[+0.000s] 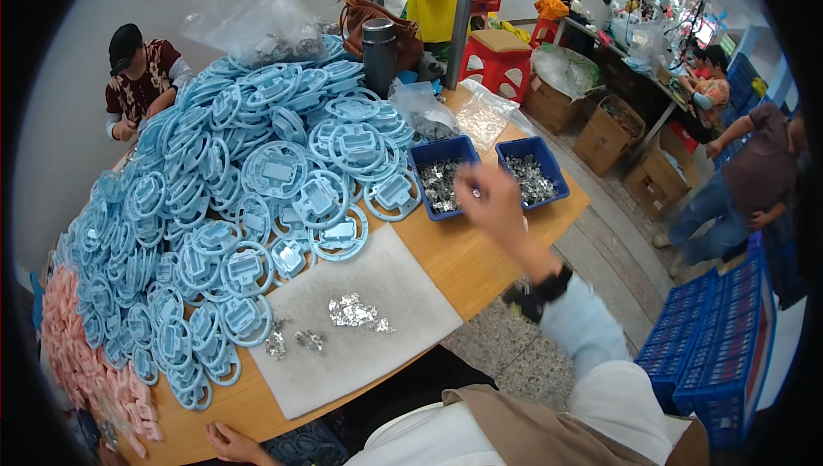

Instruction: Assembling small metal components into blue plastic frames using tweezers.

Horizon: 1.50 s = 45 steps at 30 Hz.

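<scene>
My right hand (pixel 495 200) is over the table's right end, between two blue bins. Its fingers are drawn together; a small glint shows at them, too small to make out. The left blue bin (pixel 441 215) and the right blue bin (pixel 561 181) both hold small silvery metal pieces. Low on the left, by the table's front edge, my left hand (pixel 233 444) has its fingers loosely apart with nothing visible in them. Small heaps of shiny metal pieces (pixel 356 312) lie on a pale grey mat (pixel 403 282) in front of me.
A large pile of light-blue round plastic parts (pixel 274 170) covers the table's left side, with pink plastic parts (pixel 81 354) at its edge. Behind stand a dark flask (pixel 379 59) and a brown bag (pixel 403 24). Blue crates (pixel 720 337) are stacked at right. Other people work around.
</scene>
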### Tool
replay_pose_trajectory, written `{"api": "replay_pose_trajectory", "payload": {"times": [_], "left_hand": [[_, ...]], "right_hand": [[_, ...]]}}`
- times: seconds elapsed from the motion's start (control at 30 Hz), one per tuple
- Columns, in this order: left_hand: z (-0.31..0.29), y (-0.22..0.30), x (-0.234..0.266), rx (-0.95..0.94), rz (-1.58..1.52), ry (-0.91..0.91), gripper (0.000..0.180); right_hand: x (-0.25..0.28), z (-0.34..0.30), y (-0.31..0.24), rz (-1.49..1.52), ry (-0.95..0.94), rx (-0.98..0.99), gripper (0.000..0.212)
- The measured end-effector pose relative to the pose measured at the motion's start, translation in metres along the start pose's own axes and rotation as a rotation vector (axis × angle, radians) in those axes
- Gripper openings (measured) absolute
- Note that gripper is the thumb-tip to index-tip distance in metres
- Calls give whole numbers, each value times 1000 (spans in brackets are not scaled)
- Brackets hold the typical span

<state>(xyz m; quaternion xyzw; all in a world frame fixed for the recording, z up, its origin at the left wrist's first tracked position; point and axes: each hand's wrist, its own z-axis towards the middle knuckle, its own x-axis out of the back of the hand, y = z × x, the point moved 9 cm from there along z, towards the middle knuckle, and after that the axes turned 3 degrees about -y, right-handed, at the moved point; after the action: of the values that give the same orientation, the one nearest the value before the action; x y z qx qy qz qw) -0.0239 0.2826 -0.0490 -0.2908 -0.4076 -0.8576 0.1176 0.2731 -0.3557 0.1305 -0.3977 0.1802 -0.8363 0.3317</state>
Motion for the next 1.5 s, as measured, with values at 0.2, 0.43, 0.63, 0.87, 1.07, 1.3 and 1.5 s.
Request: {"api": "replay_pose_trajectory", "payload": {"times": [0.2,0.43,0.63,0.87,1.07,1.3,1.5], "left_hand": [[-8,27,7,106,179,-1,32],[-9,24,-1,60,246,6,30],[-10,38,9,18,271,43,29],[-11,45,8,24,305,43,30],[-9,40,7,39,315,23,32],[-10,35,6,37,280,24,32],[-10,33,4,73,293,-26,32]], "right_hand": [[-46,109,95,-221,-40,-69,35],[-45,136,147,-95,-44,-219,23],[-40,132,150,523,14,-525,14],[-35,136,148,971,-3,-598,16],[-36,140,124,1153,-59,-540,11],[-35,141,108,1178,-171,-479,12],[-37,139,109,1146,-216,-476,16]]}}
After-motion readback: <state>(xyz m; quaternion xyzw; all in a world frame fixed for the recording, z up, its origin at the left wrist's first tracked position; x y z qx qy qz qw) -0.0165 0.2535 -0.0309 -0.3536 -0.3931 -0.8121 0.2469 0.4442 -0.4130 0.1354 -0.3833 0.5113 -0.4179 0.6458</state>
